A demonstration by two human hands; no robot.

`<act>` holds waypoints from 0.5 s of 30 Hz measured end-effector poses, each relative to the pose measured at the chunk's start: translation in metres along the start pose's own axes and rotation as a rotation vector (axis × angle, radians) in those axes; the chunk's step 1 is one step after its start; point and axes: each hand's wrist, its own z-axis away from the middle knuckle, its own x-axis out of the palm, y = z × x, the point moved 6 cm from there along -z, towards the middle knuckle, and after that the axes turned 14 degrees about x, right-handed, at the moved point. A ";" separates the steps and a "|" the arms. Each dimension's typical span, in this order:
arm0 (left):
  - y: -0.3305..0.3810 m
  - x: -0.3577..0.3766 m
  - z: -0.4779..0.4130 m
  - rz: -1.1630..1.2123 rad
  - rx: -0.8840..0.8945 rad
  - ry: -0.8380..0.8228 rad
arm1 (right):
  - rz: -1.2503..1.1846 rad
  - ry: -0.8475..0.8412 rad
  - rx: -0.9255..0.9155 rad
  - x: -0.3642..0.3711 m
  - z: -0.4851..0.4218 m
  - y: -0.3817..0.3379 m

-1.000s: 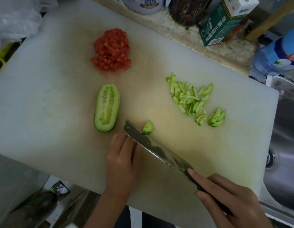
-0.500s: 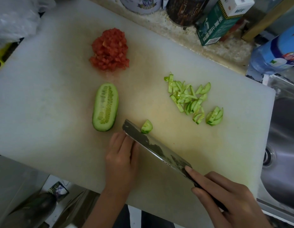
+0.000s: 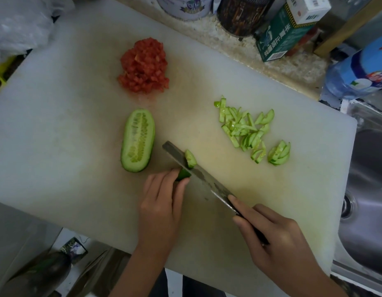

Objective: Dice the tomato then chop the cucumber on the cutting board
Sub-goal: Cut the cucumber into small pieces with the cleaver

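Observation:
A pile of diced tomato (image 3: pixel 144 66) lies at the back of the white cutting board (image 3: pixel 57 125). A halved cucumber (image 3: pixel 137 140) lies cut face up in the middle. Sliced cucumber pieces (image 3: pixel 248 129) are spread to the right. My left hand (image 3: pixel 162 200) holds down a small green cucumber end (image 3: pixel 182 174) with curled fingers. My right hand (image 3: pixel 275 239) grips the handle of a cleaver (image 3: pixel 198 172), forefinger along the blade. The blade stands between the held end and a freshly cut slice (image 3: pixel 191 158).
Behind the board stand tins (image 3: pixel 185 7), a dark jar (image 3: pixel 241 16), a green carton (image 3: pixel 286 33) and a blue bottle (image 3: pixel 361 71). A steel sink (image 3: pixel 370 189) lies to the right. A plastic bag (image 3: pixel 18 24) sits at the back left.
The cleaver has shifted slightly toward my left hand. The fingers have drawn back, so the green cucumber end under them now shows. The slices on the right have not moved.

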 end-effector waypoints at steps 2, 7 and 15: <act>0.001 0.001 0.000 -0.014 0.001 -0.006 | -0.150 0.026 0.044 -0.004 -0.004 0.000; 0.002 -0.001 -0.004 -0.015 0.008 -0.002 | -0.167 0.015 0.014 -0.026 0.005 -0.008; 0.001 -0.006 -0.007 0.189 -0.203 0.051 | -0.092 0.102 0.012 -0.036 0.031 -0.014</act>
